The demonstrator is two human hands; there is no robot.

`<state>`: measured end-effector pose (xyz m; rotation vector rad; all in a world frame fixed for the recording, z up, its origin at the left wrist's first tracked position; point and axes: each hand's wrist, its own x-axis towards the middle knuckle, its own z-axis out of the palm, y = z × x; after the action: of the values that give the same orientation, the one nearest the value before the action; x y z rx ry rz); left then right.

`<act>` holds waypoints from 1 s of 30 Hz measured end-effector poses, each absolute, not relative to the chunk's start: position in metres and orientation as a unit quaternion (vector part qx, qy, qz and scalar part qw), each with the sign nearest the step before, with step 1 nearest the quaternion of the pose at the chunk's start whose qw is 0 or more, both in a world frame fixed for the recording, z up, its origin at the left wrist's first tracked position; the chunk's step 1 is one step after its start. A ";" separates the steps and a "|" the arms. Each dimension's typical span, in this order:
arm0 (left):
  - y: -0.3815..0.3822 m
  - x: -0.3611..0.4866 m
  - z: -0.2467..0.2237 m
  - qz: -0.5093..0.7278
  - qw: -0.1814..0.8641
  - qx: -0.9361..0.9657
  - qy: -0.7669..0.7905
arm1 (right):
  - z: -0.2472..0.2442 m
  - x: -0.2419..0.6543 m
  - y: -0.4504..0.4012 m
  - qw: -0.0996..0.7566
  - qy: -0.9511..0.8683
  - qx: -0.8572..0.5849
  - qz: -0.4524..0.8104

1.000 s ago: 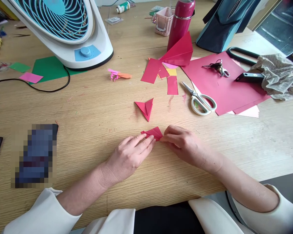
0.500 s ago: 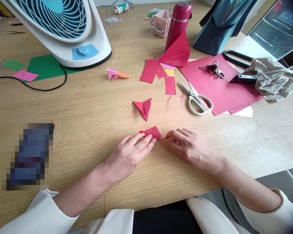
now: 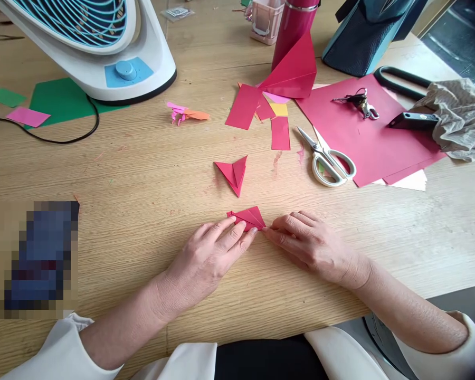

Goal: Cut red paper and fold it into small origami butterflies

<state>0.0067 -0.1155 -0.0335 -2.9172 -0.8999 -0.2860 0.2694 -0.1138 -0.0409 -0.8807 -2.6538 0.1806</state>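
Observation:
A small folded piece of red paper point(image 3: 250, 216) lies on the table, creased along several lines. My left hand point(image 3: 209, 250) rests on its near edge, fingers stretched out and holding it down against the wood. At the paper's right corner, my right hand point(image 3: 306, 243) is closed, thumb and forefinger pinched at the tip. Its other fingers are curled in, and the fingertips partly hide the corner. Just beyond sits another folded red paper piece point(image 3: 234, 174), pointed toward me, which neither hand touches.
White-handled scissors point(image 3: 332, 162) lie right of centre beside red sheets point(image 3: 364, 142) with keys on top. Red paper scraps point(image 3: 243, 107) and a red bottle point(image 3: 295, 31) stand farther back. A fan point(image 3: 138, 68) is at the back left, a blurred-out phone point(image 3: 41, 253) at left.
The camera view has shifted slightly downward and closer. Both hands keep nearly the same place on the folded paper, with the left fingertips slightly farther along toward its right corner.

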 end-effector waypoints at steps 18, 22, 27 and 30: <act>-0.119 -0.004 -0.046 -0.113 -0.003 -0.951 -0.288 | -0.044 0.269 -0.115 0.177 -0.928 -0.316 0.083; -0.118 -0.002 -0.043 -0.120 -0.005 -0.951 -0.287 | -0.045 0.270 -0.117 0.188 -0.924 -0.321 0.087; -0.114 -0.001 -0.039 -0.140 -0.023 -0.945 -0.296 | -0.048 0.270 -0.118 0.193 -0.921 -0.328 0.084; -0.106 0.004 -0.034 -0.178 -0.035 -0.931 -0.317 | -0.050 0.269 -0.119 0.201 -0.921 -0.325 0.076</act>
<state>0.0045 -0.1064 -0.0345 -2.9906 -1.0185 -0.5720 0.2694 -0.1189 -0.0503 -0.9075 -2.5725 0.2118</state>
